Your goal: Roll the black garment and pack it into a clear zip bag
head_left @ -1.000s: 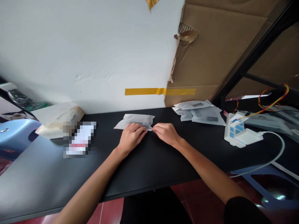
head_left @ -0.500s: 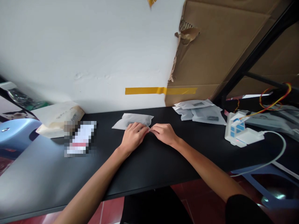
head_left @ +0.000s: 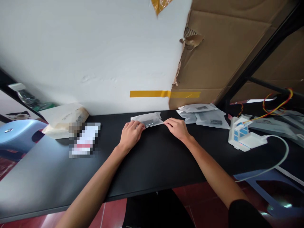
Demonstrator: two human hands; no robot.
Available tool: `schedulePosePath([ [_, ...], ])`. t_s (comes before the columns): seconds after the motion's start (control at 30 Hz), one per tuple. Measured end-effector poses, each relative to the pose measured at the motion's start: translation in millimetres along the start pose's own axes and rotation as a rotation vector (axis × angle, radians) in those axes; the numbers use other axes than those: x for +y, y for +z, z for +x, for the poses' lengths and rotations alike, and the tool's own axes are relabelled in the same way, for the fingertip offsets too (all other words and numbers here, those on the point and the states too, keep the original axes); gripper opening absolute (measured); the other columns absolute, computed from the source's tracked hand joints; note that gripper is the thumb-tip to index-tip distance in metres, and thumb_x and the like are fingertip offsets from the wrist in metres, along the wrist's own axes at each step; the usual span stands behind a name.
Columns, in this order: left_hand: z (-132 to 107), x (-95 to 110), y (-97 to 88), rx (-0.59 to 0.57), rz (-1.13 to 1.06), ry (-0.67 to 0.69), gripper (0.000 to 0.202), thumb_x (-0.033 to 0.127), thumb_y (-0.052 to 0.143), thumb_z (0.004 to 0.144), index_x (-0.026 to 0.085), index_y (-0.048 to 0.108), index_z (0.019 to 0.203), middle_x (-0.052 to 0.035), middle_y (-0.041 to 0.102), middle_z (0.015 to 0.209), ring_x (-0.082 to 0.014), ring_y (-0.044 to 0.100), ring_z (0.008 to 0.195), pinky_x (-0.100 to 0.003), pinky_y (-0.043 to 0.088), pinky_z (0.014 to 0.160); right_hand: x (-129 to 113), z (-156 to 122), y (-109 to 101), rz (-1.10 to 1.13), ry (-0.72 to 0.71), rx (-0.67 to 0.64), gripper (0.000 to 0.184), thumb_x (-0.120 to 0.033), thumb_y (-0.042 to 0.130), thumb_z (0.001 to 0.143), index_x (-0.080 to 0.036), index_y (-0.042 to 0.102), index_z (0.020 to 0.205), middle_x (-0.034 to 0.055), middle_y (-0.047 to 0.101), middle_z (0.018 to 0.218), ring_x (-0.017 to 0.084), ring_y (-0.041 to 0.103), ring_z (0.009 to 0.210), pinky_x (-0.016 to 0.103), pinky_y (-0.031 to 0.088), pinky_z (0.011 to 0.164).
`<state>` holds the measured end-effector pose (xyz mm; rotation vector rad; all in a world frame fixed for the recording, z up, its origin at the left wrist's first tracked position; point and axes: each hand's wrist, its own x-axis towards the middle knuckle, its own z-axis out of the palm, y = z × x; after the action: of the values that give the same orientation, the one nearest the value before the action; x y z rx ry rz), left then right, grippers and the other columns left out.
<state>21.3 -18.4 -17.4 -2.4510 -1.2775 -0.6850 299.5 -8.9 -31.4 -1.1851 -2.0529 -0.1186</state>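
A frosted plastic bag (head_left: 153,117) with a dark item inside lies near the back of the black table (head_left: 147,164). My left hand (head_left: 132,133) is closed on the bag's near left corner, its fingertips partly hidden. At the bag's right corner, my right hand (head_left: 177,128) pinches the edge between thumb and fingers. Both forearms reach in over the table's front edge. What the dark item is I cannot make out through the film.
More frosted bags (head_left: 204,115) lie at the back right, beside a white power strip (head_left: 242,134) with a plug and cable. On the left are a paper package (head_left: 66,122), a blurred-out phone-shaped item (head_left: 85,139) and a blue stool (head_left: 19,134). Cardboard (head_left: 218,53) stands behind.
My hands have moved apart along the bag's near edge, the left going left and the right going right. More of the bag and its dark content shows between them.
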Motion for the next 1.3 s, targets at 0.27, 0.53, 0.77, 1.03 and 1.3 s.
schedulePosePath([
  [0.27, 1, -14, -5.0, -0.01, 0.016, -0.07, 0.026, 0.031, 0.044, 0.106, 0.023, 0.068, 0.102, -0.0095, 0.07, 0.1, -0.0255, 0.06, 0.093, -0.038, 0.039, 0.075, 32, 1, -12, -0.018, 0.093, 0.08, 0.018, -0.023, 0.06, 0.097, -0.024, 0.076, 0.089, 0.0032, 0.079, 0.092, 0.02, 0.073, 0.083, 0.03, 0.051, 0.075],
  [0.53, 0, -20, -3.7, -0.036, 0.025, -0.081, 0.03, 0.035, 0.042, 0.106, 0.021, 0.068, 0.101, -0.0099, 0.069, 0.098, -0.0247, 0.06, 0.09, -0.037, 0.043, 0.074, 39, -1, -14, -0.005, 0.141, 0.1, 0.017, -0.026, 0.062, 0.096, -0.023, 0.075, 0.086, 0.0035, 0.077, 0.086, 0.02, 0.069, 0.072, 0.03, 0.048, 0.07],
  [0.77, -4, -20, 5.9, -0.217, -0.14, -0.086, 0.028, 0.041, 0.05, 0.102, 0.021, 0.067, 0.093, -0.0075, 0.067, 0.096, -0.0222, 0.063, 0.089, -0.03, 0.047, 0.069, 38, -3, -4, 0.065, 0.19, 0.067, 0.014, -0.027, 0.062, 0.093, -0.023, 0.074, 0.086, 0.0016, 0.075, 0.08, 0.017, 0.063, 0.058, 0.029, 0.048, 0.065],
  [1.03, -3, -13, 7.3, -0.36, -0.168, -0.084, 0.028, 0.034, 0.044, 0.102, 0.02, 0.065, 0.091, -0.0078, 0.067, 0.092, -0.0197, 0.064, 0.072, -0.029, 0.041, 0.06, 25, -1, -4, 0.102, 0.189, 0.043, 0.015, -0.022, 0.062, 0.09, -0.023, 0.075, 0.098, 0.0041, 0.076, 0.103, 0.012, 0.06, 0.054, 0.028, 0.049, 0.067],
  [1.3, -1, 15, 6.9, -0.294, -0.461, -0.258, 0.02, 0.025, 0.051, 0.092, 0.021, 0.057, 0.073, -0.0003, 0.061, 0.065, -0.0153, 0.056, 0.057, -0.028, 0.04, 0.059, -14, -4, 14, 0.379, 0.106, -0.181, 0.013, -0.019, 0.065, 0.088, -0.021, 0.078, 0.092, 0.0, 0.075, 0.078, 0.011, 0.061, 0.053, 0.024, 0.048, 0.06],
])
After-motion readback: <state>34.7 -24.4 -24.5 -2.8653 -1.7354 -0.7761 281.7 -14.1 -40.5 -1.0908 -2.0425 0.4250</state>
